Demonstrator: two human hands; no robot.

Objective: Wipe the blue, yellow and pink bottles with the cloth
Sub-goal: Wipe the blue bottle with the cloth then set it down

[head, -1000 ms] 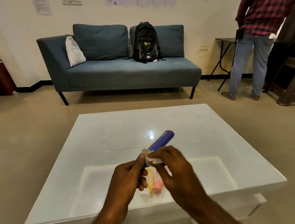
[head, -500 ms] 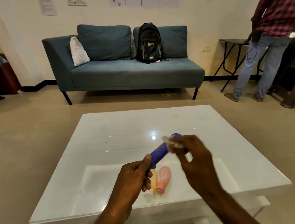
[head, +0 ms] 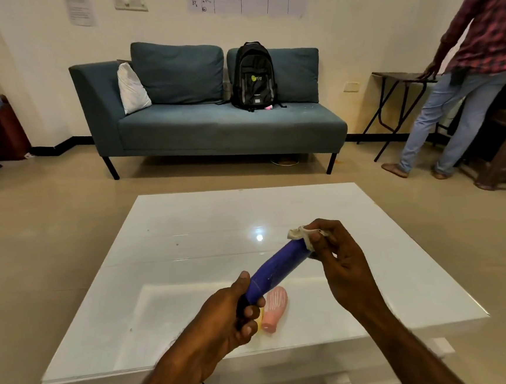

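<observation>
Over a glossy white surface (head: 187, 228), the left hand (head: 223, 320) grips the blue bottle (head: 275, 268); the right hand (head: 338, 257) pinches the cloth (head: 299, 233) at its tip. The pink bottle (head: 274, 308) lies on the surface, with the yellow bottle (head: 260, 323) mostly hidden. A blue sofa (head: 224, 127) with a backpack (head: 252, 75) stands behind.

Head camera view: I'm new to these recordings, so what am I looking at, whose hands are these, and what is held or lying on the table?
There is no robot here. One camera worn on a person's head looks forward and down, so the two bare arms reaching in from below are the wearer's own. The left hand grips the near end of a blue bottle, held above a white table. The right hand presses a small cloth onto its far end. A pink bottle lies on the table; a sliver of a yellow bottle shows beside it.
</observation>
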